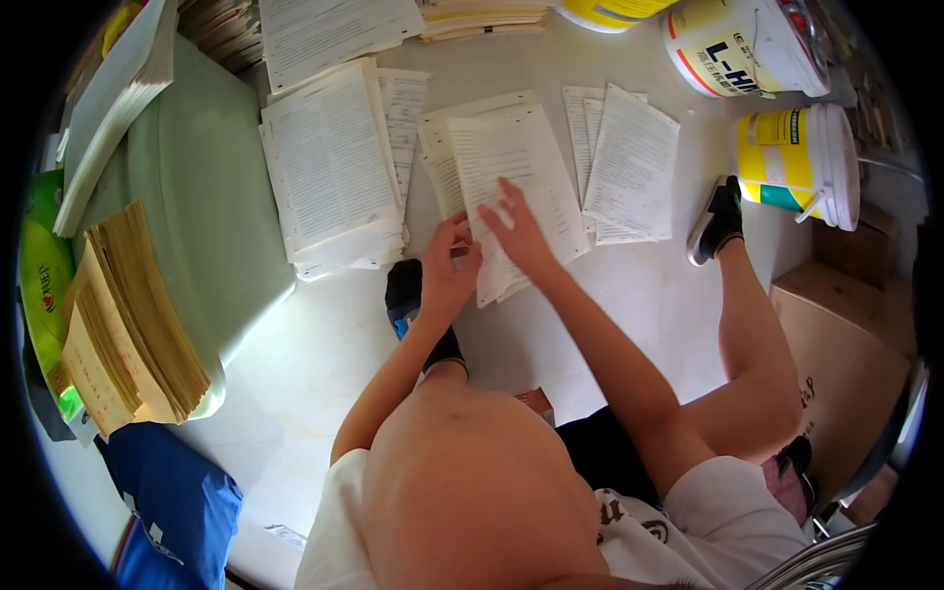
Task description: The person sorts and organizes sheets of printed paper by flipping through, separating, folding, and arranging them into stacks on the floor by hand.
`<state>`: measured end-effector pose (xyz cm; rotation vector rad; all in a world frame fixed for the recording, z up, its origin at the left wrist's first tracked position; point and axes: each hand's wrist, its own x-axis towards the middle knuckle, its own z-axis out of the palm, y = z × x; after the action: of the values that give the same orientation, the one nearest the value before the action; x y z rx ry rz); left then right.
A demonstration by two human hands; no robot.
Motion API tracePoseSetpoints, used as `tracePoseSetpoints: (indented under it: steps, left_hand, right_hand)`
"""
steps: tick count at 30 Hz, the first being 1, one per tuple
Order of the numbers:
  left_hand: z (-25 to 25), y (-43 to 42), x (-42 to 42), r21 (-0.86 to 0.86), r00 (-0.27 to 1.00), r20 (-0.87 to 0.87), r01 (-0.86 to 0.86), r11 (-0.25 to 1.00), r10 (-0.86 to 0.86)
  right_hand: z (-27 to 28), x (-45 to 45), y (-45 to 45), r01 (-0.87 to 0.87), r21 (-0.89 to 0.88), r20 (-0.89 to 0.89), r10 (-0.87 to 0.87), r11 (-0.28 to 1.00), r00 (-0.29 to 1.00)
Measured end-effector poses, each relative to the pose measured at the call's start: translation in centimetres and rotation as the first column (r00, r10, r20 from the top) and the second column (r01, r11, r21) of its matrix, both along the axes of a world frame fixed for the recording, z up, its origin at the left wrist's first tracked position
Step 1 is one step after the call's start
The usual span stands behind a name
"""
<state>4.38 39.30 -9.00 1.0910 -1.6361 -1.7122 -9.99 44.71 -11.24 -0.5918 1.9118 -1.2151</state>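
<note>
A small stack of printed sheets [511, 147] lies on the pale floor in front of me, its pages slightly fanned out. My left hand [452, 265] is at the stack's left edge, fingers bent and closed on the sheets there; the fingertips are partly hidden. Over the lower middle of the top page is my right hand [518, 236], fingers apart and holding nothing. Whether its fingertips touch the paper I cannot tell.
Paper piles lie to the left [334, 167] and right [631, 162]. A yellow and white bucket [777, 157] lies at the right, with a larger white bucket [713, 49] above. At left, a pale green box [197, 187] stands near yellowed paper bundles [147, 315]. A cardboard box [836, 344] is at right.
</note>
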Motion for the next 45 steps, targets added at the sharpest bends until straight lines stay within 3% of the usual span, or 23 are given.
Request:
tracePoseSetpoints:
  steps: [1, 3, 7, 8, 10, 11, 13, 15, 16, 17, 18, 20, 21, 23, 26, 30, 33, 36, 38, 40, 42, 44, 45]
  left_hand:
    - [0.4, 0.2, -0.2, -0.013, 0.998, -0.056, 0.032, 0.999, -0.032]
    - [1.0, 0.5, -0.6, 0.024, 0.991, -0.1, 0.086, 0.996, -0.083]
    - [-0.1, 0.9, -0.9, 0.063, 0.971, -0.171, 0.18, 0.982, -0.167]
    - [-0.5, 1.0, -0.8, 0.065, 0.97, -0.175, 0.184, 0.981, -0.17]
    - [-1.3, 1.0, -0.4, -0.13, 0.998, 0.044, 0.045, 0.99, -0.04]
    - [-2.1, 0.9, -0.3, -0.22, 0.989, 0.118, -0.059, 0.974, 0.087]
    - [-3.1, 0.6, -0.1, -0.17, 0.969, 0.146, -0.172, 0.97, 0.197]
    - [-3.6, 0.2, -0.3, -0.123, 0.937, 0.176, -0.285, 0.951, 0.303]
    - [-3.8, 0.2, -0.5, -0.084, 0.941, 0.131, -0.302, 0.95, 0.311]
    - [-4.0, 0.1, -0.7, -0.046, 0.944, 0.086, -0.316, 0.948, 0.319]
    - [-4.4, -0.1, -0.7, -0.044, 0.944, 0.087, -0.315, 0.948, 0.317]
    - [-4.7, -0.4, -0.9, -0.175, 0.939, 0.143, -0.287, 0.942, 0.313]
    - [-4.9, -0.4, -0.9, -0.175, 0.939, 0.143, -0.287, 0.942, 0.312]
    - [-4.1, -0.4, -1.1, -0.164, 0.933, 0.176, -0.287, 0.944, 0.315]
    - [-4.5, -0.2, -1.3, -0.218, 0.928, 0.16, -0.301, 0.929, 0.338]
    - [-5.8, -0.4, -0.8, -0.215, 0.929, 0.163, -0.296, 0.931, 0.333]
    - [-5.7, -0.4, -0.6, -0.153, 0.942, 0.178, -0.259, 0.954, 0.284]
    - [-5.5, -0.4, -0.8, -0.245, 0.936, 0.225, -0.215, 0.945, 0.271]
    - [-4.1, -0.4, -1.0, -0.543, 0.92, 0.254, -0.12, 0.831, 0.299]
    - [-3.1, -0.2, -1.2, -0.522, 0.933, 0.24, -0.108, 0.846, 0.267]
    - [-3.0, -0.1, -1.3, -0.504, 0.944, 0.227, -0.097, 0.858, 0.24]
    - [-3.2, 0.1, -1.5, -0.49, 0.972, 0.139, -0.097, 0.866, 0.188]
    - [-3.1, 0.2, -1.5, -0.49, 0.972, 0.14, -0.097, 0.866, 0.188]
  right_hand:
    - [1.7, 0.9, -0.3, 0.001, 0.001, -0.002, -0.001, 1.0, 1.0]
    - [4.3, 1.9, -0.8, -0.014, 0.033, 0.217, 0.006, 0.999, 0.976]
    - [1.0, -1.3, 1.2, 0.044, 0.023, -0.021, -0.043, 0.999, 0.999]
    - [0.4, -2.8, 1.6, 0.071, 0.085, 0.003, -0.071, 0.994, 0.997]
    - [0.6, -6.6, 1.9, 0.188, 0.147, 0.108, -0.204, 0.971, 0.973]
    - [0.9, -8.7, 2.6, 0.297, 0.011, 0.287, -0.288, 0.955, 0.914]
    - [2.5, -13.0, 3.9, 0.376, -0.12, 0.343, -0.317, 0.919, 0.884]
    - [4.6, -16.2, 4.5, 0.479, -0.154, 0.195, -0.449, 0.864, 0.872]
    - [6.0, -17.1, 4.1, 0.525, -0.16, 0.0, -0.532, 0.836, 0.847]
    - [7.8, -18.1, 4.3, 0.438, -0.171, -0.252, -0.469, 0.883, 0.846]
    - [9.6, -18.0, 3.9, 0.439, -0.169, -0.253, -0.47, 0.882, 0.846]
    - [12.2, -17.8, 3.3, 0.381, -0.187, -0.663, -0.402, 0.906, 0.631]
    - [11.7, -18.3, 3.5, 0.381, -0.187, -0.664, -0.402, 0.905, 0.63]
    - [9.4, -19.3, 4.2, 0.195, -0.178, -0.895, -0.241, 0.965, 0.376]
    - [3.8, -19.3, 6.3, 0.184, 0.025, -0.889, -0.062, 0.983, 0.453]
    - [-5.2, -17.4, 10.7, 0.077, 0.363, -0.713, 0.224, 0.929, 0.664]
    - [-6.6, -14.8, 11.8, 0.062, 0.339, -0.759, 0.234, 0.939, 0.607]
    - [-6.8, -15.0, 11.6, 0.114, 0.323, -0.787, 0.199, 0.94, 0.583]
    - [-6.0, -14.9, 9.8, 0.1, 0.135, -0.776, 0.042, 0.986, 0.629]
    - [-3.7, -13.4, 7.3, 0.054, 0.032, -0.754, -0.012, 0.998, 0.657]
    - [-1.5, -11.0, 4.7, -0.051, -0.037, -0.644, 0.015, 0.998, 0.765]
    - [0.9, -7.8, 2.4, -0.042, -0.126, -0.351, -0.005, 0.991, 0.936]
    - [2.0, -6.7, 1.7, -0.076, -0.082, -0.377, 0.04, 0.994, 0.925]
